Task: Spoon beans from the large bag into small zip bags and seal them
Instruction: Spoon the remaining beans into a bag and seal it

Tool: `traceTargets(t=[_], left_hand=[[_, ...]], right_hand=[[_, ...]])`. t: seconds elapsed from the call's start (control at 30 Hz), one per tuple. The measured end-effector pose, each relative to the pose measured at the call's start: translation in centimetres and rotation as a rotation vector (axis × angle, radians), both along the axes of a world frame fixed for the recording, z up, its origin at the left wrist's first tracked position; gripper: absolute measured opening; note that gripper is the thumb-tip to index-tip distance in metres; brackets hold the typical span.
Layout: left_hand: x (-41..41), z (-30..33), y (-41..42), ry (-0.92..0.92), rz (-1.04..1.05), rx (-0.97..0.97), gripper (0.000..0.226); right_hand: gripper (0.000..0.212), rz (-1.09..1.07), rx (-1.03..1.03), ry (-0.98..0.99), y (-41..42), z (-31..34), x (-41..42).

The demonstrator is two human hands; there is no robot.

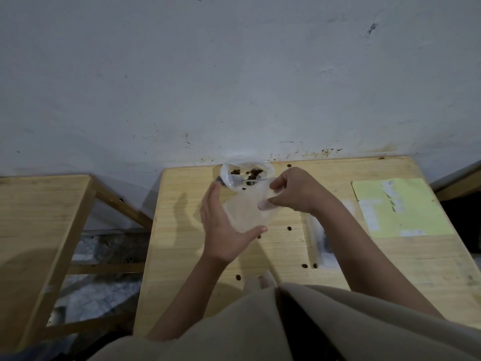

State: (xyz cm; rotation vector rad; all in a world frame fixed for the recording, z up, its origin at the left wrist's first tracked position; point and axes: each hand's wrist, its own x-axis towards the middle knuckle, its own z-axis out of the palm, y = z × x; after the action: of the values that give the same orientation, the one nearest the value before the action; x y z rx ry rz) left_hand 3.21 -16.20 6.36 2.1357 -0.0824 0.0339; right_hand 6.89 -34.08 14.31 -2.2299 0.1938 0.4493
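A small clear zip bag (246,212) is held above the wooden table (182,230), and it looks empty. My left hand (221,227) cups its left and lower edge with thumb and straight fingers. My right hand (294,190) pinches its right edge. Just behind them, the large clear bag (246,173) stands open by the wall with dark beans inside. A spoon (244,181) lies across its mouth, bowl inside the bag. Several loose beans (289,228) are scattered on the table.
A pile of flat clear zip bags (321,243) lies right of my right forearm. A yellow paper (398,207) with white labels sits at the far right. A second wooden table (39,230) stands to the left across a gap. The wall is close behind.
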Motion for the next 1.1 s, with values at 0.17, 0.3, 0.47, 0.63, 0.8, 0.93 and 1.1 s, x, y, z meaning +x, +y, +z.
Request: traceTargets(t=[0.17, 0.3, 0.47, 0.63, 0.8, 0.93, 1.1], left_hand=[[0.1, 0.3, -2.0, -0.181, -0.062, 0.156, 0.109], [0.2, -0.3, -1.9, -0.182, 0.016, 0.124, 0.094], [0.0, -1.1, -0.7, -0.106, 0.031, 0.095, 0.098], [0.1, -1.4, 0.2, 0.047, 0.008, 0.034, 0.112], [1.9, -2.3, 0.8, 0.096, -0.007, 0.096, 0.115], [4.6, -2.9, 1.0, 0.248, -0.086, 0.102, 0.117], [8.9, -3.8, 0.8, 0.52, -0.199, 0.064, 0.116]], right_hand=[[0.037, 0.038, 0.072, -0.019, 1.5, -0.4, -0.7], [0.023, -0.057, 0.221, -0.081, 1.5, -1.6, -0.9], [0.017, -0.337, 0.523, -0.039, 1.0, -3.5, -0.9], [0.027, -0.773, 0.456, 0.08, 0.3, -8.6, 0.9], [0.048, -0.95, 0.484, 0.146, 0.6, -12.0, 3.4], [0.031, -0.912, 0.568, 0.086, 1.2, -12.9, 5.2], [0.012, -0.805, 0.645, 0.052, 1.4, -13.1, 7.3]])
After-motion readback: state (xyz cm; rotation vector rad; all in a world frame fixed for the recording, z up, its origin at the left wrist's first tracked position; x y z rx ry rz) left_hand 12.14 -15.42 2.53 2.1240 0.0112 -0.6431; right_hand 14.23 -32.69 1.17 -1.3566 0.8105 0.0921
